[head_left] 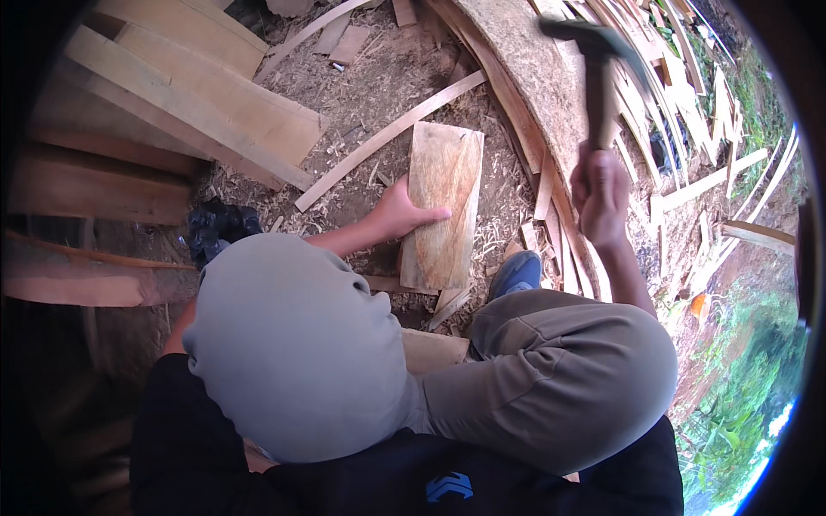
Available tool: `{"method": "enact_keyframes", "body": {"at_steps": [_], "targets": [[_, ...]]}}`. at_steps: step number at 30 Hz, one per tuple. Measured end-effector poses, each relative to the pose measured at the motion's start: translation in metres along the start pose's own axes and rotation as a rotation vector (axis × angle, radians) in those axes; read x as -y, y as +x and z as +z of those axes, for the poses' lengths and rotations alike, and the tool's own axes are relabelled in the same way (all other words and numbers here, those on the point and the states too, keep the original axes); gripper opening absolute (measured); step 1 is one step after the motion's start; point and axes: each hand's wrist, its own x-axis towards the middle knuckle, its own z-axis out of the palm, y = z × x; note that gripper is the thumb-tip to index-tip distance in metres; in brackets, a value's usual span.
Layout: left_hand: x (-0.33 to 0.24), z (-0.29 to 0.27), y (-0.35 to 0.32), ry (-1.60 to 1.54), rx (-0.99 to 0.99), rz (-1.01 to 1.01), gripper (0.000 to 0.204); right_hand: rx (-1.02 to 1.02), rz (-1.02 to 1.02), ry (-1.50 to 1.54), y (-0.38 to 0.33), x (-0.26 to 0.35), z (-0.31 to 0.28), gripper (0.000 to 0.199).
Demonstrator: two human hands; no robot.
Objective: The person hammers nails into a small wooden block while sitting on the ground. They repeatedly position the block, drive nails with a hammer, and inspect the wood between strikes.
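Right hand: the right hand (600, 191) is up high, fist wrapped tight round the wooden handle of a hammer (596, 69); fingers fully curled, no gap showing; the dark head sits at the top of the view, blurred
Left hand: the left hand (404, 211) lies flat on a short wooden board (443, 202); fingers stretched across its face, thumb over the left edge, pressing rather than gripping
Board: pale, grainy, roughly rectangular; lying on the sawdust-strewn ground just ahead of the knees, between the two hands
Thin strip: a long wooden slat (391, 133) runs diagonally behind the board, close to its top left corner
Planks: a stack of planks (189, 95) sits at upper left; more offcuts fan out at upper right
Shoe: a blue shoe (516, 273) peeks out just right of the board
Bag: a crumpled black plastic bag (217, 228) lies left of the forearm; no label that I can make out
Marks: no packages or signs to be made out among the timber
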Motion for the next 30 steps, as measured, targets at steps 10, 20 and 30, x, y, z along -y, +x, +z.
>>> {"method": "enact_keyframes", "body": {"at_steps": [10,20,30], "targets": [[0.019,0.002,0.011,-0.04,0.06,0.017,0.083,0.439,0.283,-0.524,-0.017,-0.021,0.025,0.059],[0.012,0.011,0.016,-0.105,0.101,0.012,0.084,0.145,0.06,-0.378,-0.042,-0.07,0.021,0.064],[0.012,0.009,0.013,-0.094,0.06,0.013,0.078,-0.036,-0.1,0.148,-0.021,-0.021,-0.007,0.052]]}}
